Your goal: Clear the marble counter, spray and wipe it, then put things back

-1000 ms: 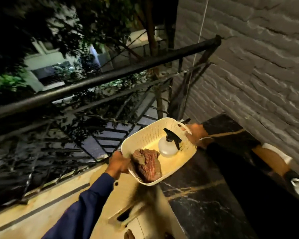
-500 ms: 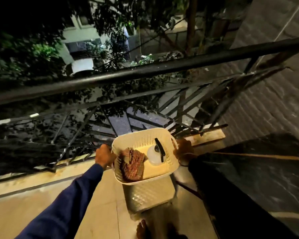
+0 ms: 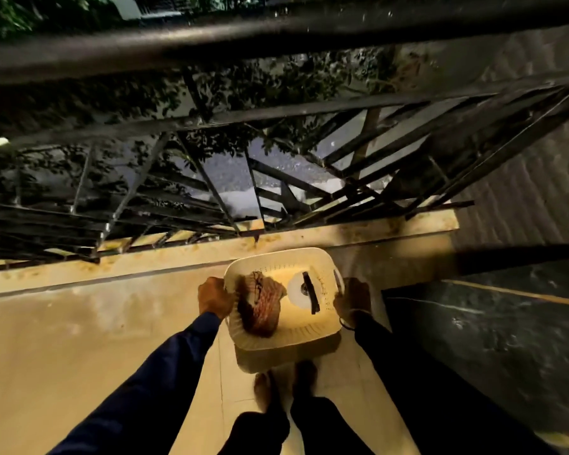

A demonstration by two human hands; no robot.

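A: Balcony floor (image 3: 63,339) by the railing (image 3: 211,44); marble counter (image 3: 490,323) at right.
B: Left hand (image 3: 215,298) and right hand (image 3: 353,300) each clasp a side of the basket (image 3: 276,339), holding cloth (image 3: 258,303) and spray bottle (image 3: 304,292).

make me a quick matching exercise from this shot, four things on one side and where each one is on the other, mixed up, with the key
Things:
1. cloth
2. spray bottle
3. left hand
4. marble counter

Places:
A. gripping the basket's left rim
B. in the right half of the basket
C. off to the right, away from the basket
D. in the left half of the basket

Pairs: 1-D, 2-B, 3-A, 4-C
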